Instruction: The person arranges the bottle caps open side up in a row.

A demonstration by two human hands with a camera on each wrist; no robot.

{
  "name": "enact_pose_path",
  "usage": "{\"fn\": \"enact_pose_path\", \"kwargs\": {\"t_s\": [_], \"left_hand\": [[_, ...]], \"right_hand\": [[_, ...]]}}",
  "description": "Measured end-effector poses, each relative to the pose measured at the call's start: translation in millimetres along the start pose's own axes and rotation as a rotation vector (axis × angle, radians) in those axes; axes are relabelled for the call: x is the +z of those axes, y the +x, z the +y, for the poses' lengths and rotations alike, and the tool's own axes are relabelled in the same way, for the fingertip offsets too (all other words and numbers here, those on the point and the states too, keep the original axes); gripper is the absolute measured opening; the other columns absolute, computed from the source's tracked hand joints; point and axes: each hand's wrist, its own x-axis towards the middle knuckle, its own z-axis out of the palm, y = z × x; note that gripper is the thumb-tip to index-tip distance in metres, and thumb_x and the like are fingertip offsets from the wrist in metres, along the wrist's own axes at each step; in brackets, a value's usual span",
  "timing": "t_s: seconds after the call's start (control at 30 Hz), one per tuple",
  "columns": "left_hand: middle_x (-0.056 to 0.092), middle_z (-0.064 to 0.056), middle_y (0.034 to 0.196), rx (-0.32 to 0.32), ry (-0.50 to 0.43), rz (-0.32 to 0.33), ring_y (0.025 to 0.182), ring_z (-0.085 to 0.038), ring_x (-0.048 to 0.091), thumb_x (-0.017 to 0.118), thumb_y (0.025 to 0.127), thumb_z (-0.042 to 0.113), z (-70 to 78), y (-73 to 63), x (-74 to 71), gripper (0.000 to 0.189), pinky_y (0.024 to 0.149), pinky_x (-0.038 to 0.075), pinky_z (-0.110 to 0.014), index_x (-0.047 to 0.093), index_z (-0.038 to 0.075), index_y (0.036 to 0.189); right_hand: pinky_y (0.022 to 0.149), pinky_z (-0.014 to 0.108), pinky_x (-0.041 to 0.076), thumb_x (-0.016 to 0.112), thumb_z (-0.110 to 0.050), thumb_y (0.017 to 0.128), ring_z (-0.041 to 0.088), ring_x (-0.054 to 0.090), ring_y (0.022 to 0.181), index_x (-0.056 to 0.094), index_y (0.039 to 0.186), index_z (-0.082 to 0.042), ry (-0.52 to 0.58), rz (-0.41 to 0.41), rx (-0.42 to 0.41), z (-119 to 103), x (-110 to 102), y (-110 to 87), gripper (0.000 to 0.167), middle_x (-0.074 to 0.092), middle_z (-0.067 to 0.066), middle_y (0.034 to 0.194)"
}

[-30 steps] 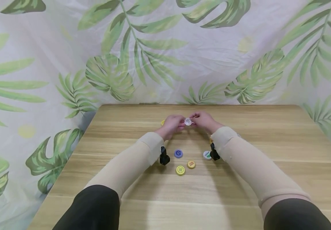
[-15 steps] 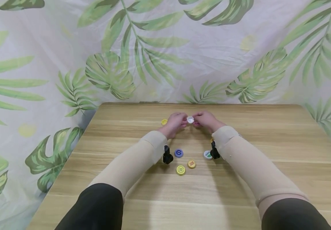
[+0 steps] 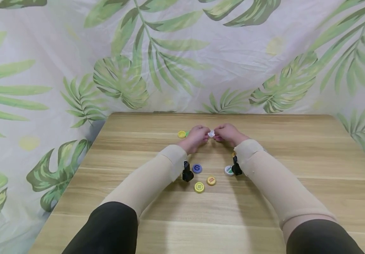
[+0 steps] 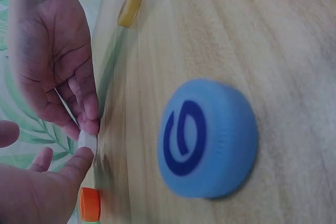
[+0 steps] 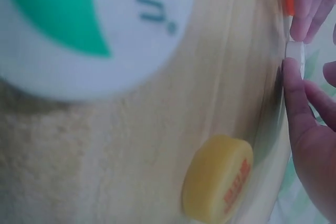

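Observation:
At the far part of the table both hands meet around a small white bottle cap (image 3: 211, 134). My left hand (image 3: 198, 134) has its fingertips against the cap's left edge; my right hand (image 3: 227, 133) pinches the other side. The left wrist view shows the white cap (image 4: 87, 141) standing on edge between the fingertips of both hands, close over the tabletop. From the right wrist view the white cap (image 5: 295, 55) likewise sits between opposing fingers. Just left of the left hand lie a yellow cap (image 3: 181, 134) and a partly hidden green cap (image 3: 187, 133).
Nearer on the wooden table (image 3: 169, 233) lie a blue cap (image 3: 197, 168), a yellow cap (image 3: 199, 187), an orange-yellow cap (image 3: 211, 180) and a white-and-green cap (image 3: 228, 170). Another yellow cap (image 5: 218, 179) is by the right wrist. An orange cap (image 4: 90, 204) stands beyond the left hand.
Both hands have shifted slightly right with the white cap, which has changed its tilt and dipped a little. The yellow and green caps left of the left hand are now more exposed.

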Motion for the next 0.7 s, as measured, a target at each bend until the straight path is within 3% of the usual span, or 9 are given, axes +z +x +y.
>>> {"fn": "enact_pose_path", "kwargs": {"t_s": [0.13, 0.23, 0.33, 0.5, 0.7], "left_hand": [[0.054, -0.013, 0.109, -0.039, -0.001, 0.014, 0.091, -0.017, 0.053, 0.046, 0.107, 0.009, 2.2, -0.1, -1.5, 0.030, 0.091, 0.049, -0.030, 0.050, -0.009, 0.131], [0.053, -0.021, 0.135, -0.059, -0.029, 0.051, 0.115, -0.027, 0.058, 0.041, 0.109, 0.012, 7.9, -1.4, -5.3, 0.042, 0.105, 0.049, -0.035, 0.044, -0.010, 0.145], [0.043, -0.026, 0.153, -0.038, -0.063, 0.080, 0.135, -0.035, 0.050, 0.035, 0.111, 0.014, 15.1, -3.5, -11.9, 0.046, 0.112, 0.045, -0.040, 0.039, -0.009, 0.151], [0.039, -0.030, 0.155, 0.009, -0.074, 0.093, 0.140, -0.039, 0.045, 0.029, 0.112, 0.014, 20.8, -5.5, -24.2, 0.047, 0.113, 0.044, -0.041, 0.038, -0.011, 0.151], [0.040, -0.032, 0.153, 0.019, -0.071, 0.097, 0.137, -0.041, 0.047, 0.031, 0.112, 0.012, 16.6, -7.7, -31.9, 0.046, 0.111, 0.046, -0.042, 0.037, -0.013, 0.150]], "right_hand": [[0.073, 0.016, 0.056, 0.046, -0.001, 0.104, 0.006, 0.062, 0.073, 0.050, 0.135, 0.021, 0.000, 0.009, 0.002, 1, 1, 1.8, 0.038, 0.064, 0.009, 0.090], [0.069, 0.015, 0.055, 0.046, 0.000, 0.102, 0.006, 0.060, 0.070, 0.052, 0.132, 0.021, 0.002, 0.017, -0.001, 1, 3, 3.1, 0.037, 0.063, 0.006, 0.084], [0.067, 0.014, 0.055, 0.047, 0.000, 0.101, 0.006, 0.060, 0.069, 0.053, 0.132, 0.021, -0.001, 0.017, 0.000, -1, 4, 3.7, 0.037, 0.063, 0.005, 0.083], [0.069, 0.015, 0.055, 0.048, -0.001, 0.102, 0.007, 0.060, 0.074, 0.053, 0.134, 0.020, -0.017, 0.008, 0.007, -4, 8, 3.3, 0.038, 0.063, 0.007, 0.087], [0.076, 0.018, 0.057, 0.049, -0.004, 0.103, 0.010, 0.063, 0.082, 0.053, 0.136, 0.018, -0.033, -0.004, 0.013, -4, 14, 4.0, 0.039, 0.066, 0.014, 0.098]]}}
